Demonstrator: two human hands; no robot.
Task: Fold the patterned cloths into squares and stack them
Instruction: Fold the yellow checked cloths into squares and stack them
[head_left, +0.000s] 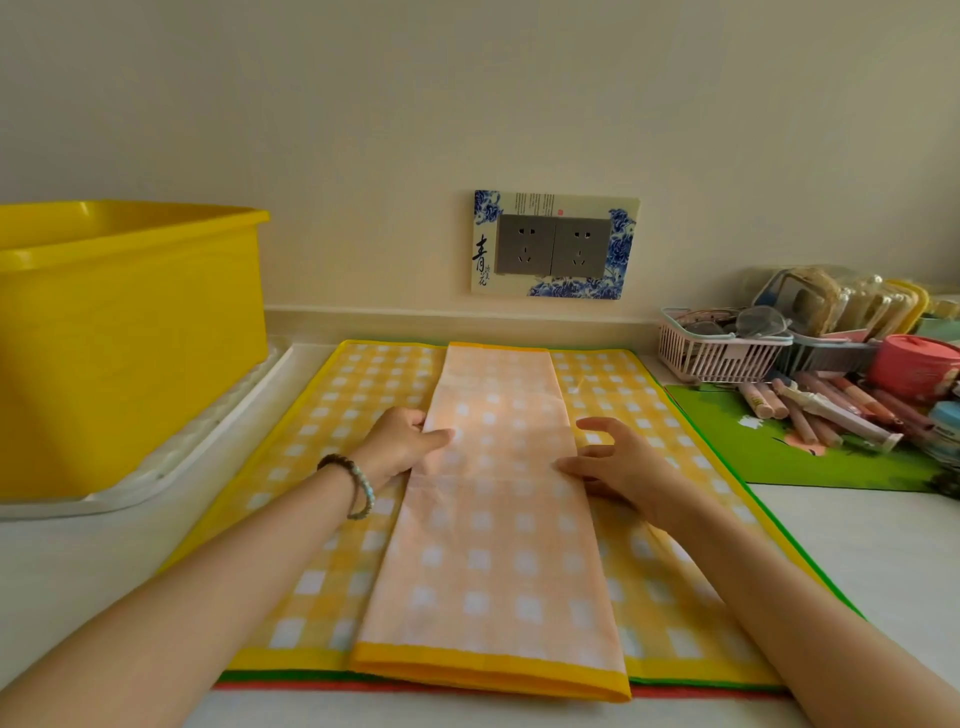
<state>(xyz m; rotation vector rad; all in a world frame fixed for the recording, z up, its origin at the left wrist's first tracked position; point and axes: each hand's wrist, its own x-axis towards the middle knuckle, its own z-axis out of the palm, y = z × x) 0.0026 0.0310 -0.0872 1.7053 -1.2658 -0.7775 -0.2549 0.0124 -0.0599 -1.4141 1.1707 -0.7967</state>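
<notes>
Peach checked cloth strip with yellow hems (493, 519) lies lengthwise atop the spread yellow checked cloth (332, 415), left hand (402, 441) pinching its left edge mid-length, right hand (618, 457) arched at the right edge, grip unclear, probably marking the crosswise fold line.

Left hand (402, 441): fingers hidden under the left edge of the orange check strip (493, 519); only the thumb shows on top. Beneath the yellow check cloth (322, 467), a green cloth (291, 676) and a red cloth (701, 692) show edges only, patterns unseen. Yellow tub (130, 338): cut off at left, inside hidden. Fine print on socket surround (540, 200): illegible. Pink lidded pot (909, 366): cut off at right.
</notes>
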